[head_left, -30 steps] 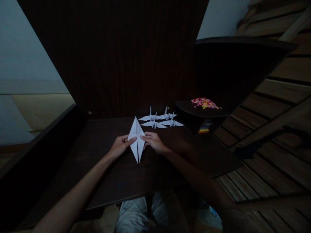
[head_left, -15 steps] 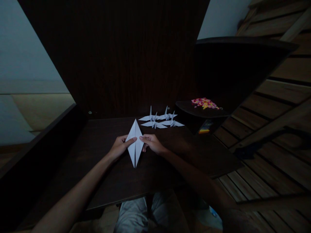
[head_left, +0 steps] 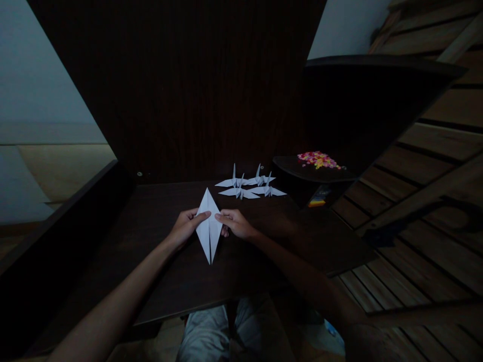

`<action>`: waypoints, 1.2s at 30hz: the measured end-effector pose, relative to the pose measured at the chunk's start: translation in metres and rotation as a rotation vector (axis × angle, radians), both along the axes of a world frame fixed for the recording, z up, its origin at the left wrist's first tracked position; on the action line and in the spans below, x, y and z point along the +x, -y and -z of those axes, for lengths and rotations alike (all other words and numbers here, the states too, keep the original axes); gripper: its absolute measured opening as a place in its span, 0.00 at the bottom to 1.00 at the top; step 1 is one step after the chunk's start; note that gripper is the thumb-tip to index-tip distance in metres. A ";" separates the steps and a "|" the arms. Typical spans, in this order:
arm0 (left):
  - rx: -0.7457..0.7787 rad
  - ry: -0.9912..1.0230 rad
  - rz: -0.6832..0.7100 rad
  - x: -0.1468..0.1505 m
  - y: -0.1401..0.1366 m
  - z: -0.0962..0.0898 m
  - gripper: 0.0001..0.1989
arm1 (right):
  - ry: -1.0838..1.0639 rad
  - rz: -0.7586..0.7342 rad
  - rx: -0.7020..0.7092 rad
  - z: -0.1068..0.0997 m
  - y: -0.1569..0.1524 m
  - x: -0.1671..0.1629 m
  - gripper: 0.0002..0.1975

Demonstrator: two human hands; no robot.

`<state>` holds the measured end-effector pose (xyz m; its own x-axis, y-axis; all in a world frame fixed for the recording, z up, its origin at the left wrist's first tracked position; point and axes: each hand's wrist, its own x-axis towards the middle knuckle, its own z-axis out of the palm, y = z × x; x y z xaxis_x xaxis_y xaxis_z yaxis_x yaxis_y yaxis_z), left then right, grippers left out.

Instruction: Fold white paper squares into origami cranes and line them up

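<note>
A white sheet of paper folded into a long diamond is held just above the dark desk, a slit running up its lower half. My left hand grips its left corner, thumb flat on the front and fingers behind. On the right corner, my right hand pinches the paper the same way, its fingertips partly hidden behind it. Just beyond my hands, several white folded paper cranes stand close together with wings spread.
Dark desk with a raised left side panel and a tall back panel. On a corner shelf at right lies a pile of small pink and yellow pieces. A small colourful box sits below it. Wooden slats stand farther right.
The folded paper has shifted slightly toward me and tilted a little, its top point moving left. Both hands keep their hold on it. The cranes have not moved.
</note>
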<state>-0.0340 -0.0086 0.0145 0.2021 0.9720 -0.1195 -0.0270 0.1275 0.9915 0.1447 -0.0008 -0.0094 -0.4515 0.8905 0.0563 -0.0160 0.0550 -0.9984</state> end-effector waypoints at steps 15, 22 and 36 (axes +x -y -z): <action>0.017 0.068 -0.035 -0.002 -0.004 0.005 0.22 | -0.124 0.119 0.017 0.002 -0.003 -0.002 0.18; 0.061 0.069 -0.050 -0.001 -0.005 0.005 0.22 | -0.159 0.229 0.072 0.008 -0.009 -0.002 0.19; 0.278 0.022 -0.197 0.001 -0.010 0.014 0.30 | -0.155 0.241 0.119 0.009 -0.007 -0.004 0.18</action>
